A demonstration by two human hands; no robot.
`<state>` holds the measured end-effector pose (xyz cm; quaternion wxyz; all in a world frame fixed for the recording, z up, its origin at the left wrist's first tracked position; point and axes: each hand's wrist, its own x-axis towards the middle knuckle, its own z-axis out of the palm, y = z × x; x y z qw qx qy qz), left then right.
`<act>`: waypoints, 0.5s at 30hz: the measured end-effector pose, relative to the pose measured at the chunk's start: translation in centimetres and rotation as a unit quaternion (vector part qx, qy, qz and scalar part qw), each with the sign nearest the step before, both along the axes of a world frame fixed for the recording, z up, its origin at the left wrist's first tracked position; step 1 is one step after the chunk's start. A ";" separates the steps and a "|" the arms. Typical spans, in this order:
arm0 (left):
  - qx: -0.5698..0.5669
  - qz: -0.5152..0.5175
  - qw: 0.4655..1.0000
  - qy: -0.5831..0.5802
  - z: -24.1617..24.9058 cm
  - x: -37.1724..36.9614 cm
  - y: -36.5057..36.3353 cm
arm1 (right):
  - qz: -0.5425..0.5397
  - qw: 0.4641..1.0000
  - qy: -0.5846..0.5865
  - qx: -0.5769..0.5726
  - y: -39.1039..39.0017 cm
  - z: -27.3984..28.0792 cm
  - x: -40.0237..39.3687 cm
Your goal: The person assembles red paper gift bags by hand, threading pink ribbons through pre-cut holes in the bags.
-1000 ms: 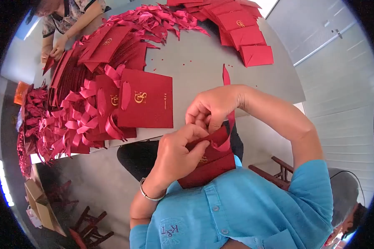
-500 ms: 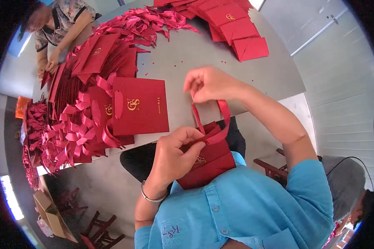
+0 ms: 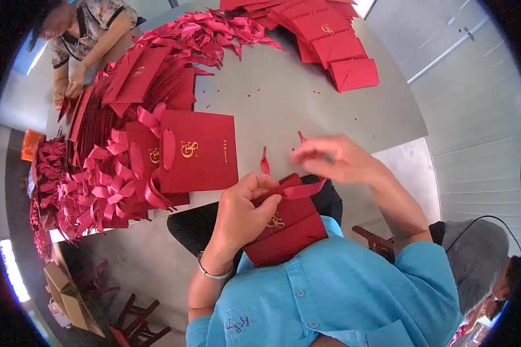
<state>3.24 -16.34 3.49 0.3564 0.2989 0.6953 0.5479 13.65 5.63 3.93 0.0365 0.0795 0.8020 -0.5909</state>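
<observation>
A small red paper gift bag [image 3: 292,237] with gold lettering lies flat against my lap and shirt front. My left hand [image 3: 243,211] pinches its upper edge, thumb and fingers closed where a ribbon meets the paper. That red ribbon [image 3: 305,189] runs rightward from the pinch, and one narrow end [image 3: 264,162] stands up above my left fingers. Over the right side of the bag is my right hand [image 3: 341,159], smeared by motion, its fingers bent near the ribbon. Another ribbon tip [image 3: 301,137] shows just beyond those fingers.
A larger-looking finished bag [image 3: 200,151] lies at the table's near edge, beside a heap of ribboned bags [image 3: 113,179]. Loose ribbons [image 3: 205,32] and stacked bags [image 3: 330,40] lie farther back. A co-worker [image 3: 92,34] handles something red at the far left. Stools stand below.
My right hand has moved right and toward me, away from the ribbon loop it was near. The loop has come apart into separate ends. My left hand keeps its pinch.
</observation>
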 end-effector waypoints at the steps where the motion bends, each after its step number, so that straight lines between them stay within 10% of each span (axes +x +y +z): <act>1: 0.012 0.003 1.000 0.004 -0.2 0.0 0.1 | 0.000 1.000 -0.001 0.000 -0.2 0.0 0.9; 7: -0.020 -0.049 0.997 0.064 -0.7 -0.5 1.1 | 0.100 0.965 0.035 0.239 0.2 1.4 4.1; 15: -0.039 -0.045 0.996 0.066 -0.2 -0.5 2.0 | 0.046 0.996 0.032 0.063 1.7 3.9 5.7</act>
